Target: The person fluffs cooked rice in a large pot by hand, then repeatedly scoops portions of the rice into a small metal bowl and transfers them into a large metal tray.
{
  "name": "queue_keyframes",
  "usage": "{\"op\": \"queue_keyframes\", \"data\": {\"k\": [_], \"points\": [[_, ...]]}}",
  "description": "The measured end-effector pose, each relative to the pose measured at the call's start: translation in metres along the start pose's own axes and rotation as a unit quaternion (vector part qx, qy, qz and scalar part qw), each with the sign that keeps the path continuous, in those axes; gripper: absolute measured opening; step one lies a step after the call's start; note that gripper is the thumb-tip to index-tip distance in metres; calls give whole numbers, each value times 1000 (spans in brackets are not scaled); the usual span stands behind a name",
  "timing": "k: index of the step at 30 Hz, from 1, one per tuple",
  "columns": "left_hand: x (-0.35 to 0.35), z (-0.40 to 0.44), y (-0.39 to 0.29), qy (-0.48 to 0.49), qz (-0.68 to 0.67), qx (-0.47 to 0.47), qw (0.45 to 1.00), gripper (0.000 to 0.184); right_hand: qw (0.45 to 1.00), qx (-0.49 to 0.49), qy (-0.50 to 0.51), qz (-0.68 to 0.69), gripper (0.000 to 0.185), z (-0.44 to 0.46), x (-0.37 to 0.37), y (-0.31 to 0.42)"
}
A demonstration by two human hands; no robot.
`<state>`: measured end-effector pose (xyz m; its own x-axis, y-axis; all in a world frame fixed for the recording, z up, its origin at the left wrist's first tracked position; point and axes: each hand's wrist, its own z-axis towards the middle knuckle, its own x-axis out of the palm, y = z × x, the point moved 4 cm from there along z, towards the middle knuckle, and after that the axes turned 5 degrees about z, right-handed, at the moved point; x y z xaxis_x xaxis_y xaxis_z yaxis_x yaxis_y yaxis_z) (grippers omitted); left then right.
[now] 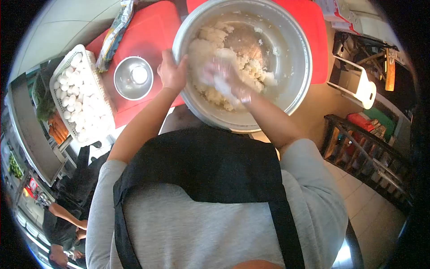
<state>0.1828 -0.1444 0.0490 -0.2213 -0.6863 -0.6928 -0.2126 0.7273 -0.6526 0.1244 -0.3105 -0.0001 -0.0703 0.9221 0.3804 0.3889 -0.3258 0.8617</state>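
A large metal basin (299,40) sits in front of me with clumps of white cooked rice (253,67) inside, mostly toward its left and middle. My left hand (172,71) grips the basin's left rim, thumb over the edge. Inside the basin, my right hand (224,78) is down among the rice, in what looks like a clear plastic glove. Motion smears its fingers, so their grip cannot be made out. Left of the basin stands a small metal bowl (134,78).
Red stools or tables (154,27) lie under the basin and bowl. A white plastic basket (109,101) of eggs and a plastic packet (115,36) are at left. Another person (67,219) in dark clothes is at lower left. A dark railing (367,157) runs at right.
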Motion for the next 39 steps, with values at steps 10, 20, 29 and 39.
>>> {"op": "queue_keyframes", "data": {"k": [10,20,29,39], "points": [[0,1,1,20,16,16,1000,45,982,9,-189,-7,11,63,-32,-1],[2,3,3,5,5,33,999,44,916,-195,-317,-152,10,-54,-132,77],[4,3,4,3,-34,17,999,42,681,393,-225,-575,31,-132,-153,-99],[3,3,2,18,-10,26,999,46,870,110,-479,37,31,-63,-82,-69]]}}
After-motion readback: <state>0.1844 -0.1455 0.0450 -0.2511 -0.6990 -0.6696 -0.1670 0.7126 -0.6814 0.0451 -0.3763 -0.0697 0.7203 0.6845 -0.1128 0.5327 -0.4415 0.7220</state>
